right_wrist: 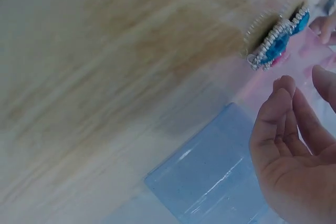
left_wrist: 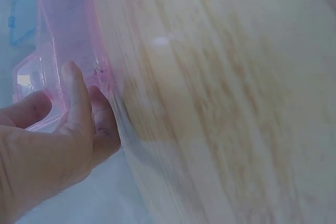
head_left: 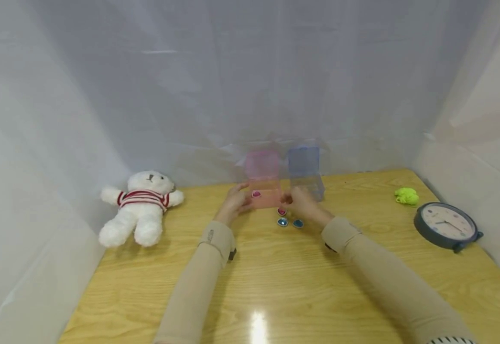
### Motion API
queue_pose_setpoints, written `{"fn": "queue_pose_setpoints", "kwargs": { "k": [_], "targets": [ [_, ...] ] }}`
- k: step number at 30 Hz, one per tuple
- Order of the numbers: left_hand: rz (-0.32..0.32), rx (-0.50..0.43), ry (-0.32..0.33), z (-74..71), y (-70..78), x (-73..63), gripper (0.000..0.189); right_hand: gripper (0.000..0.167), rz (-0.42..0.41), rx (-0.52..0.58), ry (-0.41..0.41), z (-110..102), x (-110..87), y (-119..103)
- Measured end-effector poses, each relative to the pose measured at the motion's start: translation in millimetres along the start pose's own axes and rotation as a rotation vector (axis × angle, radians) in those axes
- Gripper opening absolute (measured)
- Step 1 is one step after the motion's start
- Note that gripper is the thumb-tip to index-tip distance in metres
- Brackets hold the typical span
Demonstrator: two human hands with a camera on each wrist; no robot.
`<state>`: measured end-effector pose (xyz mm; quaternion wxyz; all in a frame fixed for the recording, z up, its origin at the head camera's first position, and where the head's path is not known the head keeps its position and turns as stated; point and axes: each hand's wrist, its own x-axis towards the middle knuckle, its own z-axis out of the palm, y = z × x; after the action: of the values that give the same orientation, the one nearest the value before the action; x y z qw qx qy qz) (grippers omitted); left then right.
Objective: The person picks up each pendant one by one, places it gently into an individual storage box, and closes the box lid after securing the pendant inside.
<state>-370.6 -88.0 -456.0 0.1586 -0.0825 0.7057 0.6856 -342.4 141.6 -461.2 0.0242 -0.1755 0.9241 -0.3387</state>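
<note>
A clear pink box [head_left: 267, 199] stands with its lid raised at the back of the table, a pink gem [head_left: 256, 194] showing at its left part. At its left side, my left hand [head_left: 235, 202] has bent fingertips right at the wall, with thumb and fingers apart in the left wrist view. Near the box's right end is my right hand [head_left: 302, 204], its fingers bent, thumb apart and nothing visible between them [right_wrist: 294, 145]. Just in front lie another pink gem [head_left: 282, 211] and two blue gems [head_left: 282, 222] with silvery beaded rims.
A clear blue box [head_left: 303, 161], lid up, stands right of the pink one, partly behind my right hand. A white teddy bear [head_left: 140, 210] in a striped sweater sits at left. At right are a yellow-green bundle [head_left: 407, 196] and a round clock [head_left: 446, 224].
</note>
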Motion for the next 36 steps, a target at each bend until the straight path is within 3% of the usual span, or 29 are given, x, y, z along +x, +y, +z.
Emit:
{"fn": "queue_pose_setpoints", "kwargs": {
  "k": [7, 12, 17, 27, 36],
  "targets": [
    [0.002, 0.007, -0.008, -0.7, -1.0, 1.2, 0.059, 0.017, 0.009, -0.143, 0.013, 7.8, -0.1, 0.9],
    [-0.005, -0.003, -0.008, -0.2, -0.6, 1.3, 0.058, 0.040, -0.006, -0.224, 0.004, 12.5, -0.4, -2.9],
    [-0.004, -0.004, -0.007, -0.1, -0.6, 1.3, 0.058, 0.043, -0.021, -0.290, -0.006, 15.0, -0.4, -6.1],
    [-0.006, -0.007, 0.005, 0.5, -0.7, 0.7, 0.055, 0.034, 0.013, -0.350, -0.018, 16.4, 1.9, -12.9],
    [-0.002, 0.000, 0.003, 1.1, 0.1, -1.1, 0.055, 0.042, -0.002, -0.364, -0.027, 15.7, 1.6, -12.6]
  ]
}}
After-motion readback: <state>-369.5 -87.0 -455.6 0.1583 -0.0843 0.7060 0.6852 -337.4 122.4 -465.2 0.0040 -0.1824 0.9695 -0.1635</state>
